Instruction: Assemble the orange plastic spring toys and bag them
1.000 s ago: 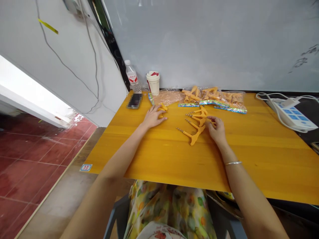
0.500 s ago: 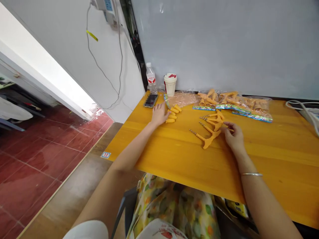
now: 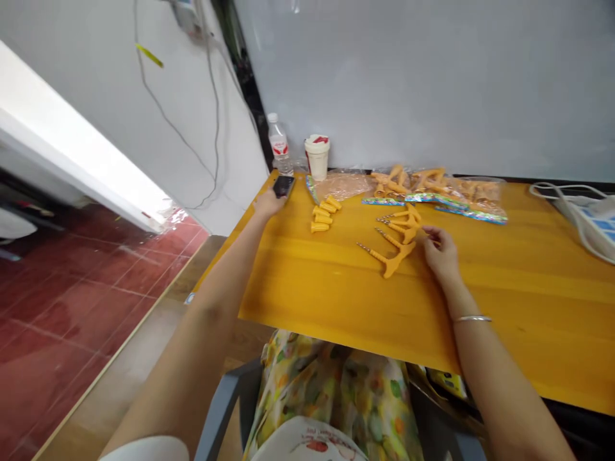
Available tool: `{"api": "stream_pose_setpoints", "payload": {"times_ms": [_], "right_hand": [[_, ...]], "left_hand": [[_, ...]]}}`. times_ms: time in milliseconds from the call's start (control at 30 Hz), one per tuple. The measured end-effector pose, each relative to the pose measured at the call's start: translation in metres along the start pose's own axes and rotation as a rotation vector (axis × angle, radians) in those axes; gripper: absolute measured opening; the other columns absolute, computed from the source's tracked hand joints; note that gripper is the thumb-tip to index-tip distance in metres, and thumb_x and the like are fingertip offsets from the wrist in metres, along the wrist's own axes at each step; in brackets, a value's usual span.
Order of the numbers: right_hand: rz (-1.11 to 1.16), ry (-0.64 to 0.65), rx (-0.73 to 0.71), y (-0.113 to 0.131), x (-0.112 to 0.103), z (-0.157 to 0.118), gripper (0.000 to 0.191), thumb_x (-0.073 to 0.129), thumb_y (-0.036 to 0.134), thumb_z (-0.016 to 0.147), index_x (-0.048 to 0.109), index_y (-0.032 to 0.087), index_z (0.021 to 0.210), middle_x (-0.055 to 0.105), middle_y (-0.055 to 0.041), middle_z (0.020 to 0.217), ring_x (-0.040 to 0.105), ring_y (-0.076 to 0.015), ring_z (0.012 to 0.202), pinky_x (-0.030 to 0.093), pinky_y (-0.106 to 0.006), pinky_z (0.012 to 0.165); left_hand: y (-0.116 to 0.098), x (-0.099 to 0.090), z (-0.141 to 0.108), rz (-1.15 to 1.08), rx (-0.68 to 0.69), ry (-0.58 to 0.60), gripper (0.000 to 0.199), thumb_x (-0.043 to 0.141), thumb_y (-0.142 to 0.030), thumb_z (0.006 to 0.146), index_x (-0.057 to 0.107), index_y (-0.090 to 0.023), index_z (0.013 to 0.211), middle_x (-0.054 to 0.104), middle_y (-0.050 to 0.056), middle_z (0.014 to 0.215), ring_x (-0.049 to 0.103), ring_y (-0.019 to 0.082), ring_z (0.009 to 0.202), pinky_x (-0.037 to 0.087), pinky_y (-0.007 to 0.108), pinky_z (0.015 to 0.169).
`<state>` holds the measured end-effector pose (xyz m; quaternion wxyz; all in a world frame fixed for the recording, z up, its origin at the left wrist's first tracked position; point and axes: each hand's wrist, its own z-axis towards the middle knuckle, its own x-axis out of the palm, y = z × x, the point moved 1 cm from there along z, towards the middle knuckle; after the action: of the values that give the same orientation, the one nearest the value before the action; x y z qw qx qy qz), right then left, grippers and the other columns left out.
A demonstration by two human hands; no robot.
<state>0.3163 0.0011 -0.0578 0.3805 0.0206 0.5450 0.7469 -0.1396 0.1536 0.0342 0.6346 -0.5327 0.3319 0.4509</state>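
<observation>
Upper left, our left hand (image 3: 268, 203) has left yellow pieces (image 3: 321, 219) for the phone (image 3: 283, 187). Our right hand (image 3: 442, 257) curls beside orange tools (image 3: 391, 265); both grips unclear.

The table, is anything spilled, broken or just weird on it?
Nothing looks spilled or broken. The bottle and cup stand upright. The only messy bits are the white cable, looping loosely by the power strip on the right, and the orange hooks, fanned out unevenly, not in a neat row.

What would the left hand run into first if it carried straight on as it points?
The phone, right at the fingers of the left hand; beyond it, probably the bottle, though depth is hard to judge.
</observation>
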Motion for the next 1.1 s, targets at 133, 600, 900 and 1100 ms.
{"api": "stream_pose_setpoints", "payload": {"times_ms": [133, 600, 900, 1100], "right_hand": [[0.018, 0.016, 0.012, -0.008, 0.002, 0.004, 0.033, 0.059, 0.041, 0.078, 0.066, 0.020, 0.102, 0.065, -0.0108, 0.101, 0.061, -0.0233, 0.086, 0.053, -0.048, 0.084], [-0.027, 0.155, -0.060, 0.013, 0.008, -0.015, 0.038, 0.056, 0.049, 0.082, 0.063, 0.022, 0.107, 0.067, -0.0098, 0.104, 0.062, -0.0186, 0.075, 0.056, -0.042, 0.080], [-0.016, 0.172, -0.003, 0.020, -0.001, -0.011, 0.037, 0.053, 0.046, 0.084, 0.061, 0.021, 0.110, 0.069, -0.0088, 0.099, 0.062, -0.0162, 0.064, 0.054, -0.038, 0.069], [-0.019, 0.135, 0.027, 0.020, -0.005, -0.006, 0.040, 0.055, 0.049, 0.083, 0.063, 0.020, 0.108, 0.069, -0.0105, 0.100, 0.059, -0.0171, 0.065, 0.053, -0.038, 0.068]], "left_hand": [[-0.031, -0.004, -0.028, 0.032, 0.003, 0.016, 0.054, 0.058, -0.042, 0.087, 0.055, -0.017, 0.135, 0.070, 0.015, 0.109, 0.061, 0.038, 0.115, 0.046, 0.055, 0.098], [-0.155, 0.082, -0.172, -0.205, 0.814, 0.400, 0.085, 0.063, -0.065, 0.083, 0.037, -0.024, 0.152, 0.025, 0.013, 0.163, 0.021, 0.039, 0.150, 0.025, 0.056, 0.121], [-0.174, 0.095, -0.170, -0.114, 0.767, 0.449, 0.079, 0.051, -0.071, 0.087, 0.043, -0.023, 0.150, 0.032, 0.014, 0.161, 0.022, 0.040, 0.150, 0.019, 0.057, 0.122], [-0.180, 0.088, -0.161, -0.098, 0.790, 0.400, 0.081, 0.051, -0.069, 0.089, 0.037, -0.021, 0.153, 0.027, 0.015, 0.163, 0.019, 0.040, 0.151, 0.015, 0.057, 0.124]]}}
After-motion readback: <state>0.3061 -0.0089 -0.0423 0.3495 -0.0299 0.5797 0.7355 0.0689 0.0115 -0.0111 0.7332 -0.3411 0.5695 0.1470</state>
